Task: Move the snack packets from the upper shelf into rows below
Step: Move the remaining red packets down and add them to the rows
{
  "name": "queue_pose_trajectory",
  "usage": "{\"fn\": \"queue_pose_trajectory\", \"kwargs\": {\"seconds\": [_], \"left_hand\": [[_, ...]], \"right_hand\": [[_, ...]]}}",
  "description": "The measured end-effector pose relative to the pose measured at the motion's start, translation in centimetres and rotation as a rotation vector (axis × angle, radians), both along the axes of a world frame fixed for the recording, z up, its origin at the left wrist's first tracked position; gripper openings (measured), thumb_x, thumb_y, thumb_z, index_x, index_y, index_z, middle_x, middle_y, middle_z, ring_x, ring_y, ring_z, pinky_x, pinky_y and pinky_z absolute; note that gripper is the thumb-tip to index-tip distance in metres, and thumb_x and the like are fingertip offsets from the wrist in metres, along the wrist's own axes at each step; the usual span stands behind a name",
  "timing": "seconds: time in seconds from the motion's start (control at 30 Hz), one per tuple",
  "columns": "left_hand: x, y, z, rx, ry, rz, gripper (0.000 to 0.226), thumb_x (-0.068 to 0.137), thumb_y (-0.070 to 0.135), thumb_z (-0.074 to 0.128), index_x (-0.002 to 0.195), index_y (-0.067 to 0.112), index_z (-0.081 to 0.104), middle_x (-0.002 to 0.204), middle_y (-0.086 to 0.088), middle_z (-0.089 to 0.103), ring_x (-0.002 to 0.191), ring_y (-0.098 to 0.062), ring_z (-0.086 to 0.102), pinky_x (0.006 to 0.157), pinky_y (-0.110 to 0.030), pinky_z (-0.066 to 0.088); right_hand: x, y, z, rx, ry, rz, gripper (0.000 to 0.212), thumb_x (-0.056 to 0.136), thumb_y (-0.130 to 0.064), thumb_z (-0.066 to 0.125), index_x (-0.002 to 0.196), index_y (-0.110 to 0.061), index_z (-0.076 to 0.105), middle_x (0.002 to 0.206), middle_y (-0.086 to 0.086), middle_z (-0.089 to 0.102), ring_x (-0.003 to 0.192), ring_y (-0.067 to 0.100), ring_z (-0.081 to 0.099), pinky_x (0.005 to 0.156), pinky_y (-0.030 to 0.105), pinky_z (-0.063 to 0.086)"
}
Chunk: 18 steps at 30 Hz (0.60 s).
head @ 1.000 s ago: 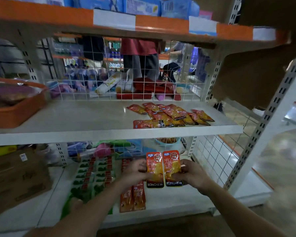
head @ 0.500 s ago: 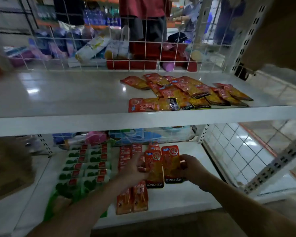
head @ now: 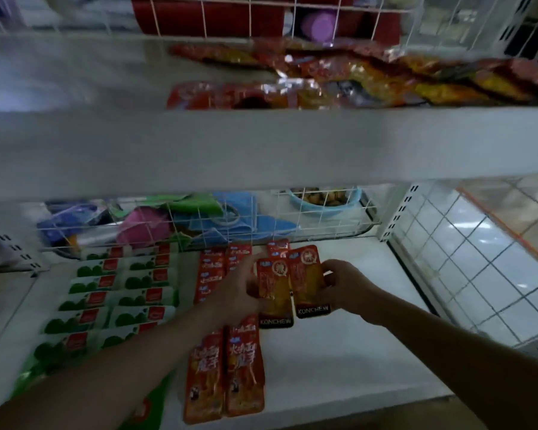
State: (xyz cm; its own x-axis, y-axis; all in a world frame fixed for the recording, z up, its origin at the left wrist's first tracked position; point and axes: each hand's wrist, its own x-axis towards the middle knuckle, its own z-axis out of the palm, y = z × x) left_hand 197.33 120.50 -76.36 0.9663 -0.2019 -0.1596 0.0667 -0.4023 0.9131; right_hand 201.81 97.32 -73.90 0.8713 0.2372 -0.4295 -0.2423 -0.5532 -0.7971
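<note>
"KONCHEW" on the black bottom strips of two orange packets (head: 292, 287).

Bare forearms (head: 121, 367), bare left hand (head: 238, 291), bare right hand (head: 347, 288)

White lower shelf (head: 339, 367) under rows of red packets (head: 239, 377) and green-white packets (head: 137, 315)

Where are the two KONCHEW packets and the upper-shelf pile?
left KONCHEW packet (head: 274, 291): head view, orange middle of its face.
right KONCHEW packet (head: 306, 280): head view, orange middle of its face.
upper-shelf pile (head: 354, 79): head view, a packet mid-pile.
</note>
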Motion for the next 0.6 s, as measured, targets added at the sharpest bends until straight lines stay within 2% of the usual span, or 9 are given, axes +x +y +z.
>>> {"fn": "queue_pose_trajectory", "kwargs": {"seconds": [0.07, 0.13, 0.23, 0.33, 0.43, 0.53, 0.6], "left_hand": [[1.5, -0.1, -1.2, 0.02, -0.018, -0.004, 0.084, 0.077, 0.013, 0.085, 0.14, 0.033, 0.034, 0.111, 0.014, 0.063, 0.095, 0.018, 0.061, 0.081, -0.011, 0.053], [2.9, -0.2, -2.7, 0.059, -0.046, 0.003, 0.087, 0.072, 0.02, 0.089, 0.138, 0.037, 0.035, 0.12, 0.009, 0.064, 0.11, 0.003, 0.062, 0.096, -0.028, 0.054], [4.2, -0.7, -4.9, 0.132, -0.072, 0.025, 0.089, 0.069, 0.019, 0.09, 0.139, 0.032, 0.037, 0.12, 0.001, 0.066, 0.111, -0.011, 0.065, 0.096, -0.037, 0.056], [5.1, -1.7, -6.2, 0.182, -0.057, 0.037, 0.09, 0.073, 0.013, 0.087, 0.145, 0.025, 0.035, 0.115, -0.002, 0.068, 0.104, -0.012, 0.067, 0.093, -0.033, 0.056], [6.2, -2.7, -6.8, 0.227, -0.046, 0.039, 0.086, 0.075, 0.01, 0.083, 0.144, 0.026, 0.034, 0.115, -0.004, 0.068, 0.101, -0.012, 0.067, 0.087, -0.026, 0.055], [7.0, -3.4, -7.4, 0.288, -0.03, 0.031, 0.084, 0.077, 0.008, 0.08, 0.143, 0.028, 0.032, 0.106, 0.002, 0.066, 0.09, -0.006, 0.066, 0.076, -0.013, 0.052], [7.3, -3.7, -7.8, 0.341, -0.03, 0.04, 0.085, 0.077, 0.008, 0.08, 0.144, 0.028, 0.032, 0.105, 0.002, 0.064, 0.087, -0.006, 0.065, 0.073, -0.012, 0.053]], "right_hand": [[1.5, 0.5, -0.9, -0.004, -0.013, -0.005, 0.038, 0.077, -0.003, 0.08, 0.107, -0.012, 0.058, 0.102, 0.012, 0.071, 0.091, 0.027, 0.073, 0.08, 0.047, 0.061], [2.5, 0.7, -2.3, 0.008, -0.02, -0.027, 0.04, 0.077, -0.004, 0.081, 0.109, -0.009, 0.058, 0.1, 0.011, 0.07, 0.088, 0.025, 0.073, 0.076, 0.044, 0.062], [2.6, 0.3, -4.6, 0.016, -0.022, -0.089, 0.039, 0.077, -0.006, 0.081, 0.107, -0.009, 0.056, 0.1, 0.011, 0.069, 0.088, 0.025, 0.072, 0.075, 0.042, 0.063], [1.8, -0.8, -6.5, -0.019, -0.026, -0.142, 0.041, 0.075, -0.009, 0.083, 0.107, -0.01, 0.057, 0.099, 0.011, 0.071, 0.087, 0.024, 0.072, 0.077, 0.043, 0.062], [1.4, -1.8, -7.5, -0.041, -0.032, -0.18, 0.041, 0.072, -0.011, 0.085, 0.104, -0.011, 0.059, 0.096, 0.01, 0.072, 0.086, 0.024, 0.073, 0.079, 0.047, 0.062], [1.4, -2.7, -7.9, -0.035, -0.026, -0.197, 0.039, 0.074, -0.01, 0.084, 0.103, -0.013, 0.058, 0.095, 0.009, 0.072, 0.086, 0.023, 0.072, 0.079, 0.045, 0.062], [1.4, -3.2, -8.0, -0.043, -0.03, -0.206, 0.039, 0.075, -0.009, 0.084, 0.104, -0.012, 0.058, 0.095, 0.008, 0.071, 0.086, 0.022, 0.071, 0.079, 0.042, 0.062]]}}
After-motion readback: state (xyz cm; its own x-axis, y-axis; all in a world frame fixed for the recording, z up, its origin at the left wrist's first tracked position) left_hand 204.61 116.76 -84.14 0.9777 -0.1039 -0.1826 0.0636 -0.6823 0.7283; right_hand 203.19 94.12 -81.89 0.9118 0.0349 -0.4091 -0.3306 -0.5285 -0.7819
